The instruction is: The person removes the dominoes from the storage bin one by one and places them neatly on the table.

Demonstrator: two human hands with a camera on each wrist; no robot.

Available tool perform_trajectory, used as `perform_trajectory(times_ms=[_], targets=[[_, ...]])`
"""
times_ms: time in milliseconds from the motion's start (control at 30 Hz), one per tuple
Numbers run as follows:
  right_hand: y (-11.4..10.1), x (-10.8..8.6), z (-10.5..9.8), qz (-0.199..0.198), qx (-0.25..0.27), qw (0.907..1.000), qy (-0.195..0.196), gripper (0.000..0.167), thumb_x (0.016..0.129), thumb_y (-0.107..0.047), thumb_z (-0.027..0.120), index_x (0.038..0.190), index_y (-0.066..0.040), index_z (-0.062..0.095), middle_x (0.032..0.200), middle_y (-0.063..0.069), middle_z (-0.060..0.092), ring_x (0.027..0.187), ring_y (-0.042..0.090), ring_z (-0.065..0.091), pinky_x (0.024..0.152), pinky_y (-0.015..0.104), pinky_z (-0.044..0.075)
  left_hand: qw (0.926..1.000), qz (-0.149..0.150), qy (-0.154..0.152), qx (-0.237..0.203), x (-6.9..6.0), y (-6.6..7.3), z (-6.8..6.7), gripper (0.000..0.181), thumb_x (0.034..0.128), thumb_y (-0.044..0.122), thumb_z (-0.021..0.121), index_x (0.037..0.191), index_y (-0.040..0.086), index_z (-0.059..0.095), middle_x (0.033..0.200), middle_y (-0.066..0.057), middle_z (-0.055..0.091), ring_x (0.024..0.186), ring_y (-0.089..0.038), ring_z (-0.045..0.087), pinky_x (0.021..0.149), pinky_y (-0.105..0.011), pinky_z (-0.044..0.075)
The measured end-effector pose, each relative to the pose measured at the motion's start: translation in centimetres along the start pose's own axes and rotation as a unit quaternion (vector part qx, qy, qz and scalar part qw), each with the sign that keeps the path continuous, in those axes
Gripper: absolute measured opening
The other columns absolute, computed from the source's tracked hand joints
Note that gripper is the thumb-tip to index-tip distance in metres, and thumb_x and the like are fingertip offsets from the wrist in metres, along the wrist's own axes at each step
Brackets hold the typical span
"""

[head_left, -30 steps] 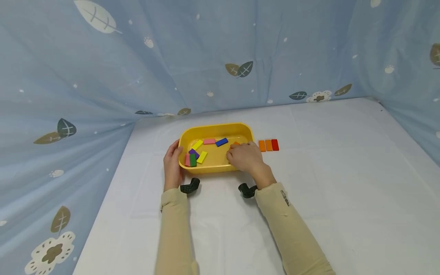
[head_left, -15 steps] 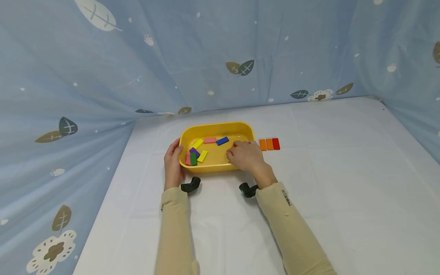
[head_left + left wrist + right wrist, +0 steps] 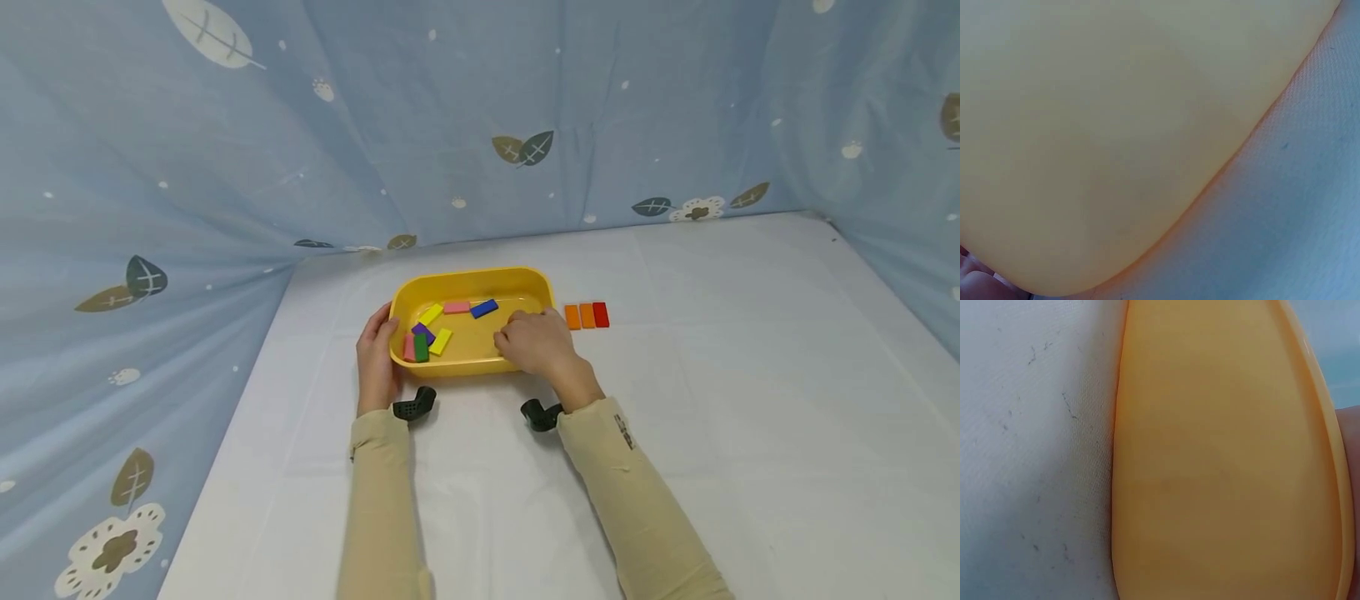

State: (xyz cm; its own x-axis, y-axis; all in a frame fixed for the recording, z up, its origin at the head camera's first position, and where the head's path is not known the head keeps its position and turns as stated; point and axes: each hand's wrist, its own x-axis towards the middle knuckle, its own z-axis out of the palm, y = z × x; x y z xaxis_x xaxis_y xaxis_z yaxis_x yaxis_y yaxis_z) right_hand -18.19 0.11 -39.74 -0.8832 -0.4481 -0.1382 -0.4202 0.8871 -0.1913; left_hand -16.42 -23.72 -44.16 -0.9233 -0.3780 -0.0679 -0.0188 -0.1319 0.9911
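White cloth [image 3: 480,500] beneath: left grip [image 3: 377,354] clasps a yellow tray [image 3: 480,340]; right grip [image 3: 536,340] (spread and hold hidden) reaches inside.

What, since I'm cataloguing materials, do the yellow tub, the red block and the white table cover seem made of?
Yellow tub: probably plastic, smooth, slightly shiny; rounded corners show no seams.
Red block: perhaps painted wood or plastic, evenly coloured; too small to tell.
White table cover: likely matte cloth; fine weave shows in wrist views.

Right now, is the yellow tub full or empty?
Neither: the yellow tub holds a few blocks, including a blue block and a green block, with bare space between. The right hand hides part.
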Motion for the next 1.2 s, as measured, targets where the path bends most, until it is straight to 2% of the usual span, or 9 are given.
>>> perform_trajectory(times_ms=[200, 300, 567, 800, 933, 1067, 1200], targets=[[0.1, 0.0, -0.1, 0.001, 0.008, 1.0, -0.003, 0.042, 0.09, -0.036, 0.033, 0.062, -0.019, 0.059, 0.069, -0.001, 0.052, 0.066, 0.016, 0.045, 0.067, 0.033, 0.028, 1.0, 0.0, -0.004, -0.004, 0.0, 0.0, 0.0, 0.033, 0.0895, 0.027, 0.053, 0.122, 0.022, 0.053, 0.127, 0.006, 0.046, 0.114, -0.012, 0.045, 0.094, -0.023, 0.039], [0.2, 0.0, -0.1, 0.001, 0.009, 1.0, -0.004, 0.04, 0.09, -0.036, 0.034, 0.061, -0.019, 0.057, 0.066, -0.001, 0.048, 0.065, 0.016, 0.044, 0.067, 0.033, 0.027, 1.0, 0.003, -0.003, -0.001, 0.1, 0.0, 0.0, 0.033, 0.0894, 0.027, 0.053, 0.122, 0.022, 0.054, 0.127, 0.006, 0.047, 0.114, -0.011, 0.045, 0.094, -0.022, 0.039], [0.2, 0.0, -0.3, -0.002, 0.02, 0.9998, 0.001, 0.031, 0.088, -0.031, 0.039, 0.077, -0.019, 0.065, 0.079, -0.002, 0.051, 0.074, 0.015, 0.043, 0.068, 0.032, 0.03, 0.9999, -0.002, 0.003, 0.012, 0.1, 0.0, 0.1, 0.033, 0.0892, 0.028, 0.052, 0.122, 0.024, 0.054, 0.127, 0.008, 0.046, 0.114, -0.01, 0.044, 0.095, -0.023, 0.038], [0.2, -0.1, -0.4, -0.004, 0.111, 0.9938, -0.006, 0.012, 0.083, -0.02, 0.059, 0.086, -0.023, 0.071, 0.088, -0.009, 0.061, 0.081, 0.015, 0.049, 0.075, 0.031, 0.039, 1.0, -0.003, 0.001, -0.002, -0.1, 0.0, -0.1, 0.034, 0.0891, 0.026, 0.053, 0.123, 0.02, 0.053, 0.127, 0.004, 0.046, 0.115, -0.012, 0.044, 0.096, -0.023, 0.038], [0.3, -0.1, -0.5, -0.004, 0.125, 0.9922, -0.009, 0.013, 0.083, -0.022, 0.061, 0.093, -0.023, 0.07, 0.088, -0.009, 0.062, 0.081, 0.015, 0.05, 0.074, 0.031, 0.04, 1.0, 0.0, -0.002, 0.004, -0.1, 0.0, -0.1, 0.034, 0.0888, 0.027, 0.053, 0.122, 0.022, 0.053, 0.127, 0.006, 0.047, 0.114, -0.011, 0.045, 0.094, -0.022, 0.038], [0.5, -0.2, -0.6, -0.006, 0.131, 0.9914, 0.005, 0.019, 0.083, -0.027, 0.062, 0.1, -0.021, 0.067, 0.086, -0.007, 0.061, 0.078, 0.014, 0.051, 0.072, 0.029, 0.04, 1.0, 0.0, -0.003, 0.008, 0.0, 0.1, -0.1, 0.034, 0.0888, 0.028, 0.053, 0.123, 0.022, 0.053, 0.127, 0.006, 0.046, 0.114, -0.011, 0.044, 0.094, -0.022, 0.038], [1.2, -0.3, -0.7, -0.005, 0.169, 0.9854, 0.022, 0.02, 0.086, -0.027, 0.058, 0.103, -0.02, 0.065, 0.089, -0.005, 0.06, 0.079, 0.015, 0.05, 0.072, 0.028, 0.042, 0.9999, -0.008, -0.003, 0.009, 0.0, 0.0, 0.0, 0.035, 0.0889, 0.028, 0.053, 0.123, 0.022, 0.053, 0.128, 0.006, 0.045, 0.115, -0.012, 0.043, 0.096, -0.023, 0.037]])
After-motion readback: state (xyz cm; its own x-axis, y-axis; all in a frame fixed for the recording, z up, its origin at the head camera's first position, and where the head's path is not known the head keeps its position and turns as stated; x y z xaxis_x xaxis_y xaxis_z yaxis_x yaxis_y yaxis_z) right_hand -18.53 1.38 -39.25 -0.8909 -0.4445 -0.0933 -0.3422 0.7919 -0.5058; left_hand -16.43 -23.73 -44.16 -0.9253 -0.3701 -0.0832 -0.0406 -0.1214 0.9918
